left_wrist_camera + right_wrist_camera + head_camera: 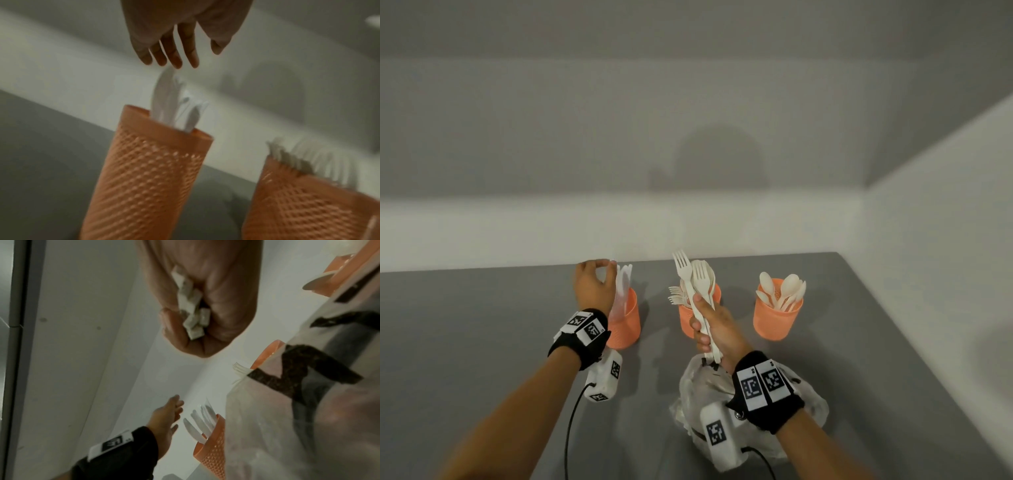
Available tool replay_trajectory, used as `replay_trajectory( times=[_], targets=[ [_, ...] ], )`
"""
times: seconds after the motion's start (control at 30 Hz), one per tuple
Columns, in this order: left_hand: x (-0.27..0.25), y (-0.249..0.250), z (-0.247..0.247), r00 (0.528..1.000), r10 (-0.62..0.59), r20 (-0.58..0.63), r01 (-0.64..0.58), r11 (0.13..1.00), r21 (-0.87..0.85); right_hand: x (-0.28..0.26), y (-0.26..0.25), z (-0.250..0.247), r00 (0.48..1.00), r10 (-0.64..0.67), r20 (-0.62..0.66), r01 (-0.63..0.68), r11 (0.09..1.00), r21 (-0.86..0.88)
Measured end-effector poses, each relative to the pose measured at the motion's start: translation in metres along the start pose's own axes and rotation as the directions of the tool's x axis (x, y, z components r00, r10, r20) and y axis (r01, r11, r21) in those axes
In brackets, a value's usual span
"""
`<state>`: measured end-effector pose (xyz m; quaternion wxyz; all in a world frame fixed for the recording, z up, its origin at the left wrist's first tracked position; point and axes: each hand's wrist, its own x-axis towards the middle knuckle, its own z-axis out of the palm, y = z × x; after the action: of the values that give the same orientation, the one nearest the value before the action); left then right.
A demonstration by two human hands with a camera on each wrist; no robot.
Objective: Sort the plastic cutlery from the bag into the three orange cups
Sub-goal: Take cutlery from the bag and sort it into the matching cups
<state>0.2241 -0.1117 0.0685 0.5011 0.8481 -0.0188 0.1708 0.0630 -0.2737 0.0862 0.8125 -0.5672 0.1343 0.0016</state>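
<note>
Left hand (592, 286): raised above the left cup (624, 322), fingers (174, 53) loosely spread and holding nothing, tips just over the knives (174, 104).
Right hand (714, 329): fingers wrapped round a bundle of cutlery (697, 291), forks and at least one spoon, heads pointing up, in front of the middle cup (686, 320).
Left cup: far left on the table (482, 325), holds knives upright.
Middle cup: holds forks (677, 296), tines leaning left.
Right cup (777, 317): holds spoons (784, 291).
Bag (709, 387): translucent plastic, near side of the table, beneath the right wrist.
Wrists: black bands with printed marker tags.
</note>
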Motion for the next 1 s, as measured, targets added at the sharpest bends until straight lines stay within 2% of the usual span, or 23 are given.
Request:
replay_trajectory(
  times=[0.1,0.2,0.23,0.3,0.33,0.37,0.4,0.57,0.67,0.73,0.83,1.0],
  targets=[
    [-0.013,0.027,-0.006,1.000,0.024,-0.018,-0.027,0.989,-0.148,0.001,0.000,0.001,0.999,-0.033,-0.015,0.032,0.999,-0.038],
    [-0.038,0.053,-0.005,0.984,-0.025,0.178,0.082,0.943,-0.322,0.003,0.002,0.006,0.998,-0.055,-0.002,0.055,0.998,-0.009],
    [-0.048,0.060,-0.003,0.959,-0.054,0.278,0.151,0.929,-0.339,0.004,0.003,0.008,0.998,-0.061,0.000,0.061,0.998,-0.003],
    [-0.065,0.071,0.000,0.877,-0.091,0.472,0.265,0.911,-0.316,0.003,0.005,0.011,0.998,-0.068,0.002,0.068,0.997,-0.028],
    [-0.073,0.076,0.002,0.841,-0.086,0.534,0.291,0.905,-0.311,0.002,0.005,0.013,0.997,-0.071,0.006,0.071,0.996,-0.050],
    [-0.080,0.080,0.003,0.824,-0.074,0.561,0.299,0.899,-0.320,0.001,0.006,0.012,0.997,-0.078,0.012,0.078,0.995,-0.068],
    [-0.084,0.084,0.004,0.826,-0.066,0.560,0.301,0.892,-0.338,0.000,0.006,0.012,0.997,-0.082,0.012,0.083,0.993,-0.079],
    [-0.087,0.091,0.007,0.889,-0.110,0.444,0.281,0.897,-0.341,-0.009,0.007,0.010,0.993,-0.117,-0.034,0.113,0.989,-0.090],
    [-0.085,0.095,0.004,0.907,-0.181,0.381,0.363,0.794,-0.487,-0.014,0.008,0.008,0.985,-0.135,-0.110,0.121,0.985,-0.122],
    [-0.085,0.098,0.001,0.917,-0.210,0.340,0.377,0.736,-0.563,-0.015,0.011,0.006,0.978,-0.128,-0.162,0.112,0.988,-0.106],
    [-0.087,0.098,0.001,0.932,-0.168,0.323,0.324,0.787,-0.526,-0.017,0.011,0.004,0.964,-0.157,-0.213,0.132,0.983,-0.127],
    [-0.106,0.097,0.006,0.932,-0.070,0.357,0.234,0.866,-0.442,-0.019,0.011,0.011,0.947,-0.238,-0.215,0.201,0.963,-0.182]
  ],
)
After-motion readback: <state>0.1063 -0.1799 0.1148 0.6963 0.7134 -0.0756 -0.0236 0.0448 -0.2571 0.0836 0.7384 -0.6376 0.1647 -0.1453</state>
